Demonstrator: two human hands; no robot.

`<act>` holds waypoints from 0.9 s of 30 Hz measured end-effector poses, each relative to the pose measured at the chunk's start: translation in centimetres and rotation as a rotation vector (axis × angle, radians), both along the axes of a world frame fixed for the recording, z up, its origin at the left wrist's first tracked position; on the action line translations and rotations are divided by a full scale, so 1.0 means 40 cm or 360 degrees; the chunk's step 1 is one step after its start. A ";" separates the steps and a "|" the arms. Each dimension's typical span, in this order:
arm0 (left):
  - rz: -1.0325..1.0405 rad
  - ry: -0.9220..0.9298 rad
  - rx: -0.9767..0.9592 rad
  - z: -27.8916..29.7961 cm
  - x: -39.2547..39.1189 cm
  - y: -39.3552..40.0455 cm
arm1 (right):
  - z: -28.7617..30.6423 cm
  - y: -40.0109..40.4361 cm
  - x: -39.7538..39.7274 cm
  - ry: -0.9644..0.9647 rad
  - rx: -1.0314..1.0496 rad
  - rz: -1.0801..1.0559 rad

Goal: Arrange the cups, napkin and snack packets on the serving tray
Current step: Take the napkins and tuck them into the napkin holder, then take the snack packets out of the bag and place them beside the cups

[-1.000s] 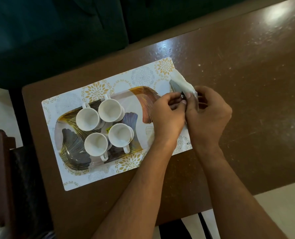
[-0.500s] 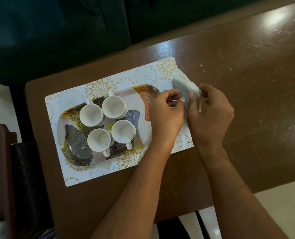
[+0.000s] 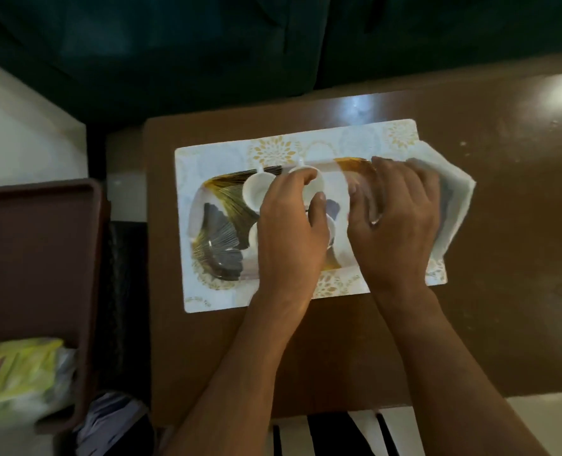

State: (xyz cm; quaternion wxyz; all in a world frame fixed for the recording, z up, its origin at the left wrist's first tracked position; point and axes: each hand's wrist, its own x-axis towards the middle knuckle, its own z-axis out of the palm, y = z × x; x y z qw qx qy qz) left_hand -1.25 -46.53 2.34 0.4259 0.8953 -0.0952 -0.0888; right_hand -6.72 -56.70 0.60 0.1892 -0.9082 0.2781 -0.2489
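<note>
Brown, glossy wooden table (image 3: 503, 291) is lying nearest to me, and both bare forearms are reaching forward across it. On it a pale placemat with gold flower prints (image 3: 214, 291) is carrying the leaf-patterned oblong serving tray (image 3: 220, 238). My left hand (image 3: 289, 232) is hovering over the white ceramic cups (image 3: 253, 192) clustered on the tray, fingers curled; I cannot tell whether it is gripping one. My right hand (image 3: 398, 218) is pressing palm-down, fingers spread, on the white folded napkin (image 3: 454, 199), which is lying over the tray's right end and spilling onto the table. At my near left, a yellow-green snack packet (image 3: 13, 366) is sitting in a dark brown bin (image 3: 43, 225).
</note>
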 end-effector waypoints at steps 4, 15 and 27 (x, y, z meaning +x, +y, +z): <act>0.0086 -0.0030 0.0146 0.007 0.032 0.161 | -0.001 0.141 0.050 0.0069 0.0033 0.0255; 0.0383 -0.0079 0.0382 0.012 0.063 0.678 | -0.011 0.576 0.153 0.0235 -0.0015 0.0779; 0.0627 0.0010 0.0496 -0.053 -0.023 1.119 | -0.070 1.030 0.163 0.0423 0.0087 0.1241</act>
